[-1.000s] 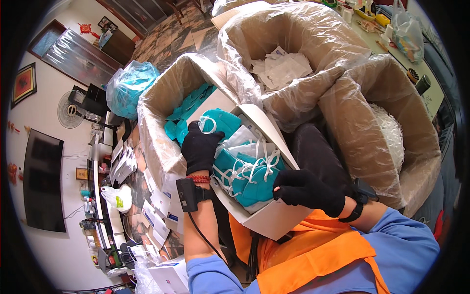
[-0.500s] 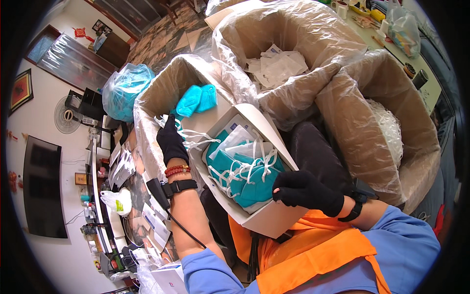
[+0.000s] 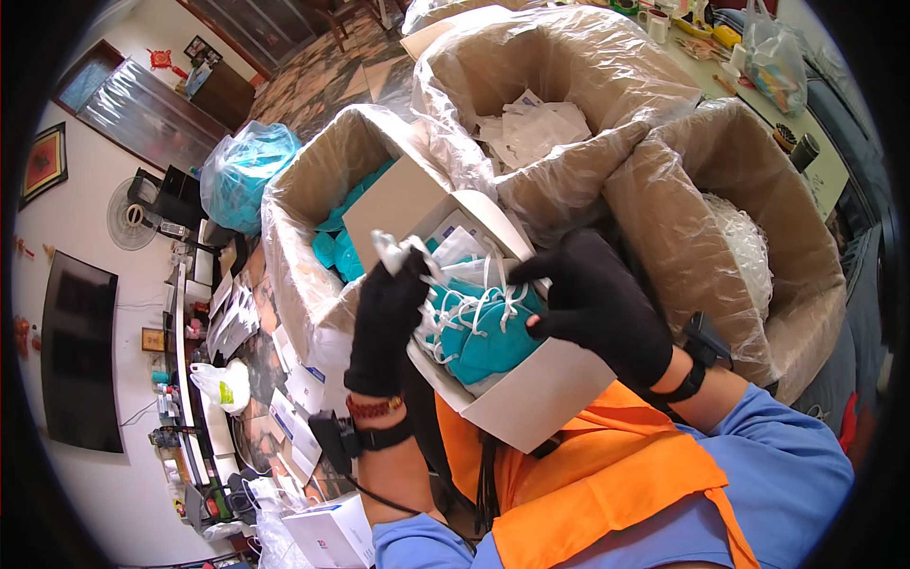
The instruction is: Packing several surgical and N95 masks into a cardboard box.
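A white cardboard box (image 3: 531, 403) sits on my lap, full of teal face masks (image 3: 498, 337) with white straps. My left hand (image 3: 387, 308), in a black glove with bare fingertips, is closed over the box's left side. Bunched white straps (image 3: 403, 248) stick out of its fingers, blurred by motion. My right hand (image 3: 607, 308), gloved the same way, hovers over the box's right edge, thumb and fingers apart and nothing between them. More teal masks (image 3: 339, 248) lie in the plastic-lined bin (image 3: 294, 194) to the left, partly hidden by the box's raised flap.
A lined bin (image 3: 464, 81) at the far middle holds white sheet pieces (image 3: 536, 131). The lined bin (image 3: 654, 185) on the right holds a heap of white straps (image 3: 735, 242). A clear bag of teal items (image 3: 248, 175) stands far left. Papers (image 3: 235, 322) lie on the floor.
The teal masks my left hand held over the left bin are out of it; the hand has come back toward the box with white straps. My right hand has risen and its fingers have spread.
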Motion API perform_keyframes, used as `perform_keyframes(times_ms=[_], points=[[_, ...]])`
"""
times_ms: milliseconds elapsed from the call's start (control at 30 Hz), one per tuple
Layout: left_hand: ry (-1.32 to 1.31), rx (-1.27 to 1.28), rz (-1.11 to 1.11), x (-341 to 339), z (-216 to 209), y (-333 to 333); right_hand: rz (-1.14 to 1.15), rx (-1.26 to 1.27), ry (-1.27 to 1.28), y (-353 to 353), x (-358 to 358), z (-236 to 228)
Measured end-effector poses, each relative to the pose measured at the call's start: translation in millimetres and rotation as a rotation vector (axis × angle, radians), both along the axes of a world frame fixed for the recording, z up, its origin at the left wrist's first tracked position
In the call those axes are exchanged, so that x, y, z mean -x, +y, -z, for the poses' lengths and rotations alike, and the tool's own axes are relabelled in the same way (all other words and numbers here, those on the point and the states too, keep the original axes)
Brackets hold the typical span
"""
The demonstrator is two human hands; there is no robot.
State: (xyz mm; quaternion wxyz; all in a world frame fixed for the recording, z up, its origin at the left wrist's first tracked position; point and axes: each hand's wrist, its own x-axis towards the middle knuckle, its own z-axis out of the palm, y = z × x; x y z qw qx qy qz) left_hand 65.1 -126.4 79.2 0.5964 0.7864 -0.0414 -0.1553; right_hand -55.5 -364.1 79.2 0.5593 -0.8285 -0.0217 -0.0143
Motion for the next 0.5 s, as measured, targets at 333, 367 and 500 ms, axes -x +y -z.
perform_keyframes(times_ms=[333,367,500], points=[[-0.096,0.292,0.167,84,-17,-35,-0.561,-0.209,0.484,43,-8,3],[-0.01,0.48,0.127,89,-14,-36,-0.555,-0.208,0.479,44,-1,11],[-0.184,0.239,0.031,97,-4,-15,-0.647,-0.457,0.406,44,28,13]])
